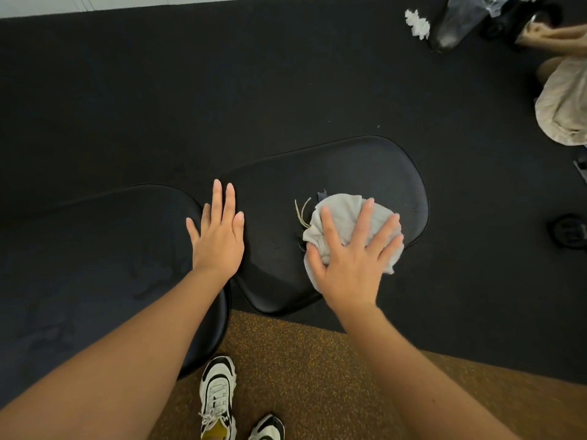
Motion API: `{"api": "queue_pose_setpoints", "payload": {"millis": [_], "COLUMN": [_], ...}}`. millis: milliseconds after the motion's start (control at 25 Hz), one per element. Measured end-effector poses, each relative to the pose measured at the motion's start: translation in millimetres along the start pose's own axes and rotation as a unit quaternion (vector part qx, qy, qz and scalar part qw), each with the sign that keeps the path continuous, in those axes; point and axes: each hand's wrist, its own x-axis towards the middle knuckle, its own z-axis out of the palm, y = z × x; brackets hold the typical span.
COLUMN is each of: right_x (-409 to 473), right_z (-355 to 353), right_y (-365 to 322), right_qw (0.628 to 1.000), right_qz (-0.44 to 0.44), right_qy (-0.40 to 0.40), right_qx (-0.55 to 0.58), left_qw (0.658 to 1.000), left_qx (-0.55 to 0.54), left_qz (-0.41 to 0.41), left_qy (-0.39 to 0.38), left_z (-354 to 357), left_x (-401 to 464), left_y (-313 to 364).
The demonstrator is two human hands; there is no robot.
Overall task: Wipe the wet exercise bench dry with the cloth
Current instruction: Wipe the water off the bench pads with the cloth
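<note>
Cloth (346,217) lies under right hand (352,265), fingers (389,231) spread flat, near bench (365,173) right edge; left hand (219,236) flat, holding nothing

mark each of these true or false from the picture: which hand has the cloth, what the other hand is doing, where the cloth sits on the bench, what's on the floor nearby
1. The right hand presses the crumpled light grey cloth with spread fingers. True.
2. The left hand holds a second cloth. False: it holds nothing and lies flat with straight fingers by the gap between the two pads.
3. The cloth lies on the larger black padded section at the left. False: it lies on the smaller rounded black pad at the right.
4. A crumpled white tissue lies on the dark floor at the far right. True.
5. The person is barefoot. False: white and black sneakers show below.
</note>
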Motion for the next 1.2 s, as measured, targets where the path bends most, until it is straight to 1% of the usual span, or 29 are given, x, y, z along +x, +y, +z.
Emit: {"api": "queue_pose_setpoints", "payload": {"millis": [40,80,160,200,280,400,480,600,720,880,960,1040,1080,1120,1200], "right_x": [11,26,66,83,104,105,95,70,32,-10,-12,-8,-5,-4,-7], "right_z": [0,0,0,0,3,11,17,21,15,3,-2,-1,0,2,8], "right_y": [7,14,19,17,3,-30,-55,-74,-69,-29,-6,-6,-16,-30,-59], "right_qw": [1.000,0.999,0.999,0.998,0.999,0.999,0.996,0.984,0.968,0.958,0.961,0.979,0.987,0.990,0.986], "right_qz": [-0.024,-0.025,0.027,0.051,0.051,-0.030,-0.090,-0.176,-0.243,-0.284,-0.274,-0.201,-0.161,-0.140,-0.165], "right_qy": [0.007,0.018,0.036,0.028,0.006,-0.013,-0.020,-0.034,-0.052,-0.049,-0.033,-0.020,-0.016,-0.019,-0.036], "right_qx": [-0.012,-0.020,-0.015,-0.005,-0.001,0.008,0.010,0.011,0.009,-0.003,-0.017,-0.014,-0.009,-0.006,-0.009], "left_qw": [1.000,1.000,1.000,1.000,1.000,0.999,0.999,1.000,0.999,0.996,0.995,0.993,0.993,0.993,0.995], "left_qx": [0.001,0.002,0.004,0.004,0.000,-0.029,-0.038,-0.015,0.034,0.072,0.079,0.094,0.098,0.095,0.077], "left_qz": [0.001,0.000,-0.006,-0.007,-0.008,0.012,0.032,-0.005,-0.035,-0.053,-0.052,-0.057,-0.058,-0.058,-0.055], "left_qy": [-0.001,-0.004,-0.008,-0.006,-0.013,-0.018,0.005,0.024,0.014,-0.008,-0.025,-0.034,-0.035,-0.037,-0.043], "left_z": [-1,-1,-2,-2,-4,-9,-14,-20,-21,-12,-9,-7,-6,-6,-9], "left_x": [0,0,-1,-1,-1,-2,-7,-27,-49,-63,-64,-64,-64,-63,-63], "left_y": [0,0,0,1,3,-4,-16,-41,-62,-75,-74,-76,-76,-76,-76]}}
